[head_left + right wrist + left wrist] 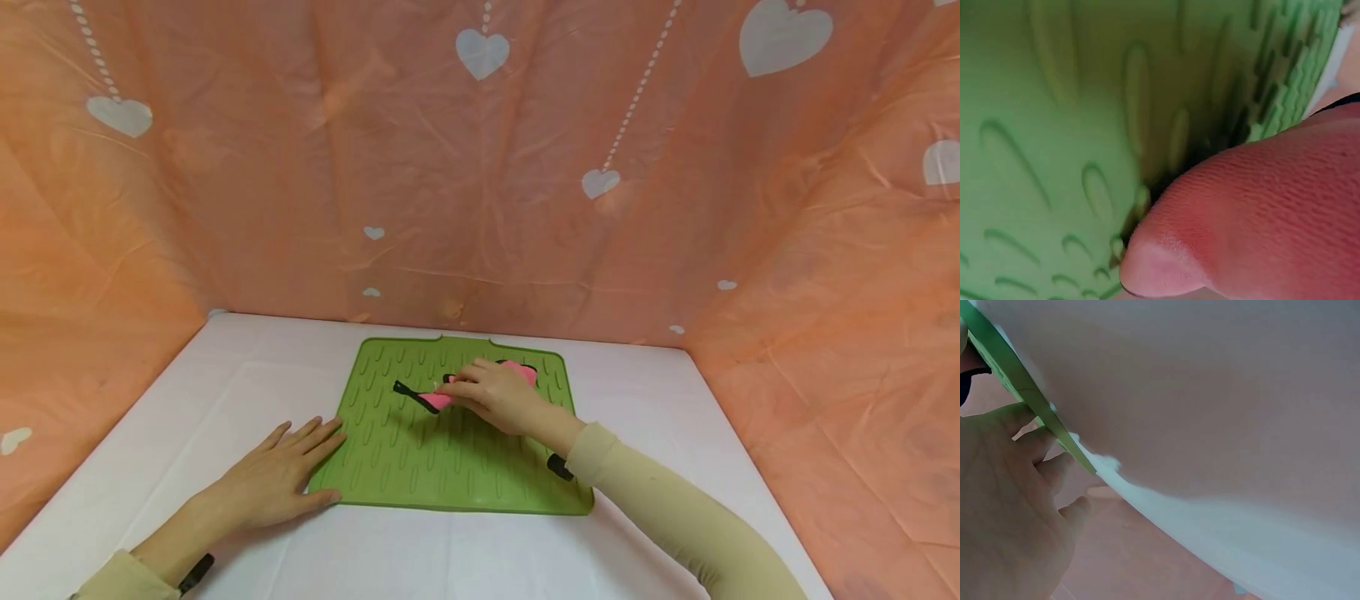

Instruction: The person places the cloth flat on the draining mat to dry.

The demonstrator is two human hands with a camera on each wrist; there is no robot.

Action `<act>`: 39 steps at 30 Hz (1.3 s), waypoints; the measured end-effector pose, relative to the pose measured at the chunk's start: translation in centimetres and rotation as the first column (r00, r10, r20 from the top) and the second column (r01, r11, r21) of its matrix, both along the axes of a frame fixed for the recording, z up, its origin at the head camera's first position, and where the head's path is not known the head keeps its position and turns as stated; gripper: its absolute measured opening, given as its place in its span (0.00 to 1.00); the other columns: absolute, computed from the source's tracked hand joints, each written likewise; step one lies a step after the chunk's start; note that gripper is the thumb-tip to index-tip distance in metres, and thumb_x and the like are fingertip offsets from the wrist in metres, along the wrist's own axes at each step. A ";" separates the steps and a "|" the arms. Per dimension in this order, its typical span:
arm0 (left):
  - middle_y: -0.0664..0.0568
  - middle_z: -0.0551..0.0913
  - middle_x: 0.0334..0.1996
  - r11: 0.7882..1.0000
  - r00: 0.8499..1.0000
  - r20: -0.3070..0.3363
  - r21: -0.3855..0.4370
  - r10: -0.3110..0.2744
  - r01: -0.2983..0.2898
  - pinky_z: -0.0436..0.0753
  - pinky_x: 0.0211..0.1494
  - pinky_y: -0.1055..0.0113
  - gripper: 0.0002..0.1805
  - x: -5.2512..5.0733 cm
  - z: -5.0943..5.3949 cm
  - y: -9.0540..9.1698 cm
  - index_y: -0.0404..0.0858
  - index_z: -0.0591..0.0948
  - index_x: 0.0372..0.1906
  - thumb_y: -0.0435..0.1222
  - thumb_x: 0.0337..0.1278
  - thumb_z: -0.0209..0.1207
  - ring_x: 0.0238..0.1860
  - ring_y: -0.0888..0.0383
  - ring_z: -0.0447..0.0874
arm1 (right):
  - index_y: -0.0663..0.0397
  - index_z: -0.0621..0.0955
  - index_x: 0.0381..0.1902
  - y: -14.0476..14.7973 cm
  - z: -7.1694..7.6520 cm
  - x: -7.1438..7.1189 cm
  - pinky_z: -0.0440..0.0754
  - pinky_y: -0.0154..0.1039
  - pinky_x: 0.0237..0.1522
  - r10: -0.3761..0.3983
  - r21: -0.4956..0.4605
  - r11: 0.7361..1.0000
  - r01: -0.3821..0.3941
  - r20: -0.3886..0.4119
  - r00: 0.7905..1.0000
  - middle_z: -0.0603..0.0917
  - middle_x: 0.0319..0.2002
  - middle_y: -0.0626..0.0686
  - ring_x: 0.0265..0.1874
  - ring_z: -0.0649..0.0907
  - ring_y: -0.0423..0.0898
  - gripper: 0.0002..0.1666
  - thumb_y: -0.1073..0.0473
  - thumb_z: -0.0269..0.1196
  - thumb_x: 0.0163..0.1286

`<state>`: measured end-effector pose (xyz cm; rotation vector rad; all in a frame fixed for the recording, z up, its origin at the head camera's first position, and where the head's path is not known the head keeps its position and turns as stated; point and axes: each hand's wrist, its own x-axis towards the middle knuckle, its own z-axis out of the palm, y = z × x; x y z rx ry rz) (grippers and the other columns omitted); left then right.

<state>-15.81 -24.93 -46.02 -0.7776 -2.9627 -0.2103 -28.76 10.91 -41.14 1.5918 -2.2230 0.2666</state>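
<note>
On a green ridged mat (405,467) lies a pink item (525,372) with black edging and a narrow black end sticking out to the left. My right hand (498,398) grips it from above, hiding its middle, so its exact kind cannot be told. Skin of the right hand (1222,219) fills the lower right of the right wrist view, close over the ridges. My left hand (277,475) lies flat with spread fingers, fingertips and thumb touching the mat's left edge. The left wrist view shows this hand (1010,506) at the green mat edge (1029,394).
A white-covered table (247,367) lies under the mat. Orange sheeting (420,167) with white hearts hangs at the back and both sides. Black bands show at both wrists.
</note>
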 end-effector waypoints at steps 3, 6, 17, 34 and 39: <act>0.43 0.69 0.76 1.000 1.000 0.002 -0.001 -0.004 0.004 0.63 0.74 0.34 0.47 0.0 0.1 0.0 0.37 0.73 0.74 0.67 0.64 0.58 0.75 0.38 0.67 | 0.44 0.87 0.58 -0.5 -0.8 0.1 0.82 0.33 0.45 0.023 0.058 0.998 -0.025 0.037 0.999 0.86 0.46 0.47 0.44 0.81 0.43 0.16 0.57 0.66 0.75; 0.43 0.69 0.76 1.000 1.000 0.003 -0.001 -0.006 0.006 0.63 0.73 0.34 0.47 -0.1 0.1 0.1 0.36 0.73 0.74 0.67 0.64 0.58 0.75 0.38 0.67 | 0.44 0.86 0.60 -0.8 -1.5 0.1 0.81 0.33 0.53 0.025 0.138 0.990 -0.035 0.072 0.997 0.86 0.49 0.47 0.50 0.82 0.44 0.17 0.56 0.64 0.77; 0.42 0.69 0.76 1.000 1.000 0.003 -0.013 -0.014 0.014 0.62 0.74 0.33 0.48 -0.4 0.2 0.2 0.36 0.74 0.74 0.68 0.63 0.58 0.75 0.37 0.66 | 0.42 0.86 0.62 -0.9 -2.0 0.8 0.79 0.38 0.61 -0.002 0.277 0.960 -0.038 0.143 0.990 0.86 0.54 0.45 0.54 0.81 0.45 0.18 0.49 0.61 0.80; 0.37 0.77 0.69 0.992 1.000 0.000 0.125 -0.007 0.007 0.72 0.69 0.36 0.39 -4.4 3.6 5.4 0.31 0.77 0.69 0.55 0.65 0.65 0.68 0.38 0.76 | 0.55 0.84 0.61 4.1 0.4 -0.9 0.78 0.55 0.64 -0.321 0.077 0.943 0.324 0.465 0.825 0.81 0.60 0.57 0.61 0.80 0.56 0.18 0.56 0.63 0.78; 0.38 0.81 0.63 0.973 0.986 0.161 0.221 0.031 -0.067 0.78 0.65 0.40 0.29 -6.2 3.8 7.8 0.33 0.80 0.65 0.50 0.70 0.64 0.64 0.38 0.79 | 0.59 0.83 0.63 5.1 -0.7 -1.8 0.75 0.57 0.67 -0.360 0.111 0.927 0.358 0.527 0.769 0.81 0.62 0.60 0.64 0.79 0.60 0.21 0.54 0.63 0.78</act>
